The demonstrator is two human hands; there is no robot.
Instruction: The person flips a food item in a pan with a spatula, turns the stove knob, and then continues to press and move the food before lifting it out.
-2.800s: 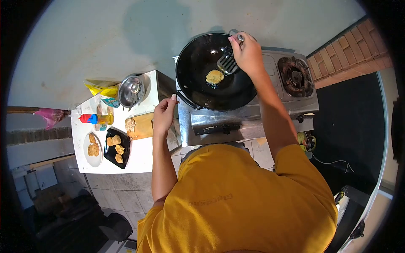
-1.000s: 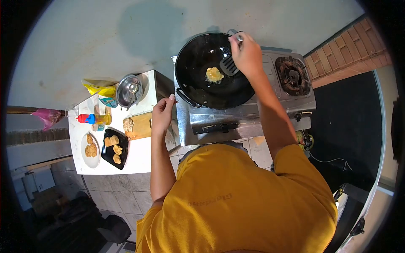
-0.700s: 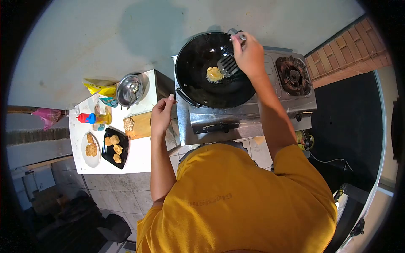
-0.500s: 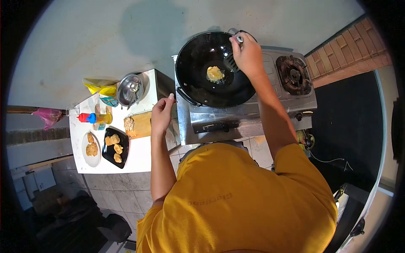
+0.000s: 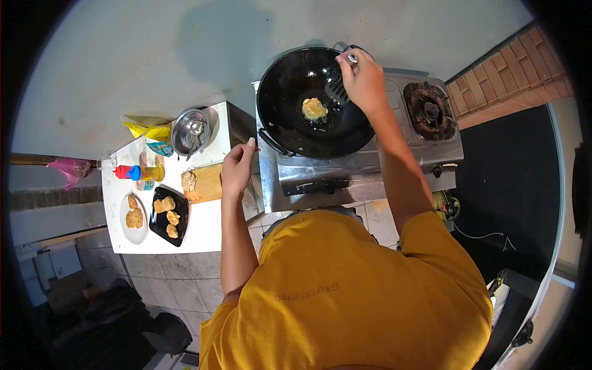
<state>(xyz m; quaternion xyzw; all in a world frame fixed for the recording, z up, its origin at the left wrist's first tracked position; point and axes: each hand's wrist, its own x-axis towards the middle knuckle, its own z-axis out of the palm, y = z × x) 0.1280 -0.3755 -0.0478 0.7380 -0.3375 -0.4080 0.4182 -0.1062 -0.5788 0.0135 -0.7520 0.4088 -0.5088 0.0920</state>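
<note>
My right hand (image 5: 365, 79) is closed around the handle end of a black slotted spatula (image 5: 337, 90), whose head is inside the black wok (image 5: 302, 137). Left of the spatula, one yellowish battered piece (image 5: 314, 109) lies in oil near the wok's middle. My left hand (image 5: 237, 169) hangs left of the wok, beside its near handle (image 5: 275, 142) and apart from it. Its fingers are curled in with the thumb side up, and nothing shows in them. The wok stands on the left side of the steel stove (image 5: 364, 172).
The stove's bare burner (image 5: 430, 111) is on the right. On the white table (image 5: 203, 231) at left are a black plate (image 5: 161, 231) and white plate (image 5: 142, 237) with fried pieces, a cutting board (image 5: 208, 183), steel bowl (image 5: 179, 134), and red and yellow bottles (image 5: 150, 173).
The spatula head has shifted slightly within the wok, with my right hand barely moving. My left hand and the battered piece look almost the same.
</note>
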